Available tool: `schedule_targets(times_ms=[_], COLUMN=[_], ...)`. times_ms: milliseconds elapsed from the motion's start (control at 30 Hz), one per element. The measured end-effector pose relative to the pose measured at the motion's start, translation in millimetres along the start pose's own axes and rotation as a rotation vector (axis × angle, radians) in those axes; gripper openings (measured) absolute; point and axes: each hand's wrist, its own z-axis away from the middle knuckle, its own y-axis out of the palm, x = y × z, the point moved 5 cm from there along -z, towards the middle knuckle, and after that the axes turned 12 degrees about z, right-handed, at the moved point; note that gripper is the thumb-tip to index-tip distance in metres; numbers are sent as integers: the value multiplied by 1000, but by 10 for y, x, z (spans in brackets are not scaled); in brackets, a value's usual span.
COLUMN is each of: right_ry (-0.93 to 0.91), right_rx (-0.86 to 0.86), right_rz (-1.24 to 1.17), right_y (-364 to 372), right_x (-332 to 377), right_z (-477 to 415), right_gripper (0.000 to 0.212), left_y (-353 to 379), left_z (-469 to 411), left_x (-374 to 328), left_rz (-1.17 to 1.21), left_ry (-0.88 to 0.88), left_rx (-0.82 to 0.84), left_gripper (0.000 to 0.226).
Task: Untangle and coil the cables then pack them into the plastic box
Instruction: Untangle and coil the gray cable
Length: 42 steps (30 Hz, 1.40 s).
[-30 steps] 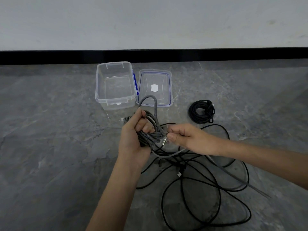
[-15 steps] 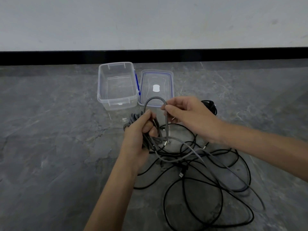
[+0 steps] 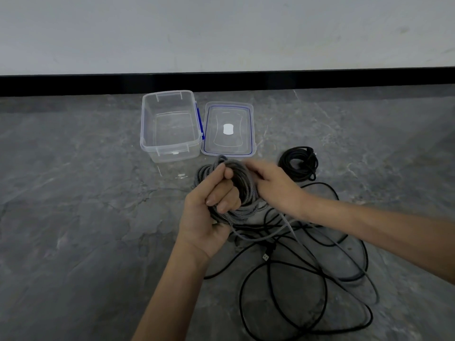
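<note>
- Left hand (image 3: 209,212) is clenched round the bundle of the grey braided cable (image 3: 243,210), held above the grey stone floor (image 3: 73,217) just in front of the clear rectangular plastic box (image 3: 145,134).
- Right hand (image 3: 273,185) lies over the top right of the bundle, fingers reaching across the turns. Whether they pinch a strand is hidden, so I cannot tell its grip.
- Change: a second ago the right hand pinched the grey strand low and to the right of the bundle. Half a second ago it had carried that strand up in an open loop above the left hand. Now the loop lies flat on the bundle, so one more turn is added.
- A grey tail (image 3: 258,238) leaves the bundle below the right wrist and runs right across the floor, crossing the loose black cable (image 3: 326,291) with its USB plug (image 3: 266,257). It looks shorter than before.
- Meaning: coiling of the grey cable is well along but not done — the tail probably needs a few more turns, and it may snag where it crosses the black loops.
- One black cable coil (image 3: 298,164) lies finished near the right hand.
- The box stands open with its clear blue-sealed lid (image 3: 236,114) touching its right side. None of the cables is in it yet.
</note>
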Motion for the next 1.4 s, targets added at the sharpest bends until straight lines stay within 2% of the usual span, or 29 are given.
schedule_targets(times_ms=[100,167,267,333,433,567,667,800,900,1000,1100,1267,1400], right_ry=[140,261,352,379,394,372,338,338,353,372,254,133,80], right_rx=[91,149,228,271,256,237,256,338,383,372,391,335,317], right_rz=[-361,-509,-462,-358,-229,-214,-237,-344,-451,-552,-300,82,218], right_y=[148,241,316,368,398,351,295,298,317,288,357,449,416], right_x=[-12,-36,-60,-77,-41,20,73,125,50,-28,-17,-80,-76], right_z=[7,45,125,149,228,257,208,191,169,192,362,545,541], right_gripper=[31,28,27,34,35,36,42,45,50,34,24,34,28], left_y=[9,29,0,-63,-144,-106,-68,-52,-41,-27,-42,-163,-224], left_z=[-33,-54,-74,-80,-74,-84,-89,-85,-95,-102,-122,-120,-83], left_x=[-59,-94,-140,-170,-204,-208,-205,-232,-251,-337,-505,-641,-621], left_rz=[104,143,149,160,174,85,-93,-223,-227,-175,-141,-178,-117], left_ry=[74,124,195,230,278,325,342,294,300,366,438,512,488], left_rx=[-30,-65,-143,-198,-255,-205,-135,-110,-116,-128,-140,-287,-338], left_gripper=[23,18,15,18,22,30,44,30,21,17,17,34,33])
